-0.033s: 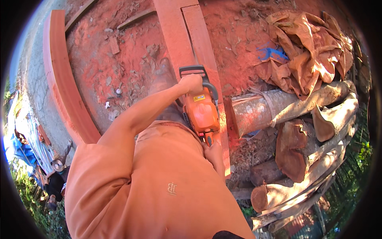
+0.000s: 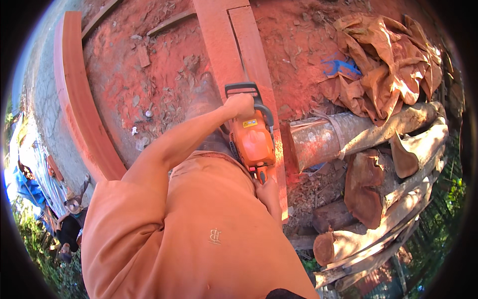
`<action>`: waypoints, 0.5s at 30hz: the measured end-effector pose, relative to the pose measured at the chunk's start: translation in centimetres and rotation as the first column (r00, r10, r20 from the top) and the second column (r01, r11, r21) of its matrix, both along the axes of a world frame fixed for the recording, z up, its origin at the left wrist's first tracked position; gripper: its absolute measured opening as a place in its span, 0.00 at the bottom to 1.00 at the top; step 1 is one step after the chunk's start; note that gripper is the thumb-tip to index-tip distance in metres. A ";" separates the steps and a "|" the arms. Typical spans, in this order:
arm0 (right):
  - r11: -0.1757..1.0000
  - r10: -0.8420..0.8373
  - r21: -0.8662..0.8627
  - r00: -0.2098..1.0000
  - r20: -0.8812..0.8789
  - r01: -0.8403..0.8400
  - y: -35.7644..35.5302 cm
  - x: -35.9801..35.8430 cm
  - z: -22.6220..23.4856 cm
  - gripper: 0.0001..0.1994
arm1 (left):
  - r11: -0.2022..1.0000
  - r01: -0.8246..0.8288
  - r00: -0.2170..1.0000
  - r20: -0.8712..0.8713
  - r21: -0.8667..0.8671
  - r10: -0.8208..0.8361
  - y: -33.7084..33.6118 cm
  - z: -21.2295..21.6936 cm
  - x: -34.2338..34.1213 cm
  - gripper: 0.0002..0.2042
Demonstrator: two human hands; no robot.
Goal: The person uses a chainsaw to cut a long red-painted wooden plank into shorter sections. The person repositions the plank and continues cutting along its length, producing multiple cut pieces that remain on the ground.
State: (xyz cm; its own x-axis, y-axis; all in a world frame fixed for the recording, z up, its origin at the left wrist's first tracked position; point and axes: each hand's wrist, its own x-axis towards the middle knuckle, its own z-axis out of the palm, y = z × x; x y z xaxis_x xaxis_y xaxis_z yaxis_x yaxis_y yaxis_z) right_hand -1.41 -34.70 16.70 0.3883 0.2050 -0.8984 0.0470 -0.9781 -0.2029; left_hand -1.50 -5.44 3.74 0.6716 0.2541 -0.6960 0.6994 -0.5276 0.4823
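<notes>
An orange chainsaw [image 2: 255, 144] with a black front guard lies over a long reddish timber beam [image 2: 215, 35], close to my waist. My left hand [image 2: 240, 105] is closed round its front handle, just behind the guard. At the near end, my right hand [image 2: 267, 188] is wrapped about the rear handle. A dark, narrow cut runs along the beam beyond the saw, with a short crosswise line at its far end. The saw's bar and chain are hidden from view.
Another squared beam [image 2: 82, 94] lies on the left. Right of me are a log [image 2: 318, 142], several stacked cut logs [image 2: 366, 192] and a crumpled brown tarp [image 2: 386, 60]. Reddish sawdust covers the ground. At the far left a person [image 2: 69, 231] shows beside a blue sheet.
</notes>
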 end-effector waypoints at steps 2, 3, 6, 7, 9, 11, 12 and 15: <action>0.999 0.040 0.009 0.999 0.006 -0.040 -0.3 -0.3 0.6 0.22 | 1.000 -0.008 1.000 -0.016 -0.012 0.008 -0.2 0.7 -0.3 0.14; 0.999 0.046 0.027 0.999 0.008 -0.046 -0.4 -0.4 0.7 0.22 | 1.000 0.000 1.000 -0.023 -0.019 0.000 -0.3 0.8 -0.3 0.14; 0.997 0.067 0.043 0.997 0.038 -0.069 -0.2 -0.5 0.1 0.22 | 1.000 0.007 1.000 0.003 -0.029 -0.007 -0.2 0.2 -0.3 0.13; 0.996 0.079 0.027 0.996 0.043 -0.080 0.1 -0.4 -0.5 0.22 | 1.000 0.003 1.000 0.019 -0.021 -0.003 0.1 -0.3 -0.2 0.13; 0.995 0.100 0.004 0.994 0.049 -0.100 0.5 -0.3 -1.7 0.22 | 1.000 0.000 1.000 0.006 0.003 0.000 0.7 -1.3 0.1 0.13; 0.993 0.107 0.047 0.992 0.064 -0.110 0.8 -0.4 -2.9 0.22 | 1.000 0.010 1.000 0.003 0.028 -0.010 1.3 -2.2 0.2 0.13; 0.991 0.108 0.073 0.991 0.075 -0.113 0.9 -0.4 -3.4 0.22 | 1.000 0.015 1.000 0.000 0.023 -0.015 1.6 -2.6 0.3 0.14; 0.994 0.099 0.043 0.993 0.059 -0.102 1.2 -0.2 -4.8 0.21 | 0.997 0.079 0.997 -0.024 0.014 -0.079 2.0 -3.5 0.6 0.14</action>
